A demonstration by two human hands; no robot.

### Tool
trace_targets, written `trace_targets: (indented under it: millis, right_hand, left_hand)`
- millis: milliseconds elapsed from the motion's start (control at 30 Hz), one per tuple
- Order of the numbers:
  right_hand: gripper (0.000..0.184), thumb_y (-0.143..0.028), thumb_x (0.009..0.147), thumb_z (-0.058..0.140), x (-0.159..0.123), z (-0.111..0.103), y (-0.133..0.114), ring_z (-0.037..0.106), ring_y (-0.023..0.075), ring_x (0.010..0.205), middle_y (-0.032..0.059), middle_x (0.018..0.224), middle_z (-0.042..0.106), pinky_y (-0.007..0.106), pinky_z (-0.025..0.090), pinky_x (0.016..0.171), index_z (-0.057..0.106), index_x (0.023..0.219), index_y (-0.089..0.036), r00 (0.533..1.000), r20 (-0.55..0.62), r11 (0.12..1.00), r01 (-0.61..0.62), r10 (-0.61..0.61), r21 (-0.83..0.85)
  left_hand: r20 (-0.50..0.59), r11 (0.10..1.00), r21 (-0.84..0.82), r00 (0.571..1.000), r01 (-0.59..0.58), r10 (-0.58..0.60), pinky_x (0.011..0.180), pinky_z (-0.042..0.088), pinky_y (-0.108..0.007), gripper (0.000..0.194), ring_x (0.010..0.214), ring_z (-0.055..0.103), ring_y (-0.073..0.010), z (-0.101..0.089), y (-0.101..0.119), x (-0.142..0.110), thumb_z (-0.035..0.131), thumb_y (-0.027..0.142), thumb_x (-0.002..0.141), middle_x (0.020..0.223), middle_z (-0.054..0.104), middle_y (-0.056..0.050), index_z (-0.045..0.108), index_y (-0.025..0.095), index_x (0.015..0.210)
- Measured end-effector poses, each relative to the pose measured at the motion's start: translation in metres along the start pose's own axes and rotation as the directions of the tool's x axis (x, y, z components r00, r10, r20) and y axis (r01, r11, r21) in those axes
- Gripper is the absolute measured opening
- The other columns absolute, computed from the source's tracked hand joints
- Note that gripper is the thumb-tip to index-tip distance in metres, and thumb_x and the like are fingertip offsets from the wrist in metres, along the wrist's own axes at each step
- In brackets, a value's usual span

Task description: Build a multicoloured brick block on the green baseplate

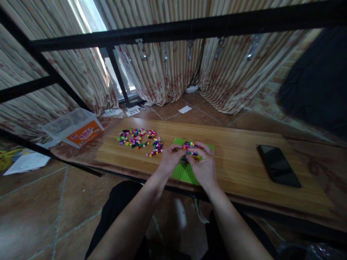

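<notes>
A green studded baseplate [182, 172] lies on the wooden board, with rows of small multicoloured toy bricks [190, 144] set on its middle. At the left side of these bricks, my left hand [171, 158] has its thumb and fingers closed together. My right hand [205, 163] arches over the bricks from the right, thumb and forefinger drawn in close to the left fingertips. Whatever sits between the fingertips is too small and too covered to make out. Part of the brick rows is hidden under the right fingers. Loose bricks [132, 138] lie scattered left of the plate.
A black phone [278, 165] rests on the right part of the wooden board [235, 151]. On the left stands a clear plastic box [78, 126] with an orange label. Black metal bars [168, 33] cross in front of the curtains. Papers lie on the tiled floor.
</notes>
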State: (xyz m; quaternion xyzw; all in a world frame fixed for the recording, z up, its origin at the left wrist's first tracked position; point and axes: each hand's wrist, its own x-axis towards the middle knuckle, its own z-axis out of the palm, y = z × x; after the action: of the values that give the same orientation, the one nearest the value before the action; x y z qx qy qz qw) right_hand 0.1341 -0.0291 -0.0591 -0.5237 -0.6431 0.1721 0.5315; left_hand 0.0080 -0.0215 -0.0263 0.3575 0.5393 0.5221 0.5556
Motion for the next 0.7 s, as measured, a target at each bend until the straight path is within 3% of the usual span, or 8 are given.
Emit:
trace_targets:
  millis: [467,600,700]
  right_hand:
    - [0.012,-0.028,0.082,0.063,0.003,-0.004,0.001,0.060,0.0228,0.105,0.0075,0.109,0.067,0.046,0.043,0.096,0.073,0.086,-0.024,0.996,-0.058,0.996,-0.060,0.064,0.071]
    - [0.012,-0.028,0.083,0.062,0.005,-0.013,-0.001,0.063,0.0212,0.098,0.0079,0.103,0.069,0.040,0.048,0.089,0.073,0.085,-0.022,0.986,-0.133,0.982,-0.073,0.097,0.173]
    - [0.012,-0.028,0.084,0.062,0.003,-0.020,-0.010,0.065,0.0185,0.085,0.0057,0.091,0.070,0.034,0.051,0.077,0.072,0.085,-0.021,0.988,-0.104,0.967,-0.089,0.117,0.240]
  left_hand:
    - [-0.064,1.000,-0.016,0.998,-0.007,0.006,0.041,0.026,-0.019,0.028,0.042,0.036,-0.0030,-0.001,-0.005,-0.004,0.079,0.026,0.062,0.057,0.052,0.006,0.065,0.013,0.082]
    - [-0.114,0.977,-0.211,0.992,0.027,-0.052,0.044,0.031,-0.017,0.024,0.044,0.039,-0.0019,-0.011,0.001,-0.017,0.077,0.031,0.069,0.059,0.052,0.006,0.062,0.014,0.078]
    - [-0.048,0.879,-0.452,0.980,0.152,-0.194,0.060,0.047,-0.019,0.026,0.060,0.058,-0.0075,-0.018,0.010,-0.032,0.065,0.040,0.082,0.072,0.063,-0.002,0.062,0.014,0.084]
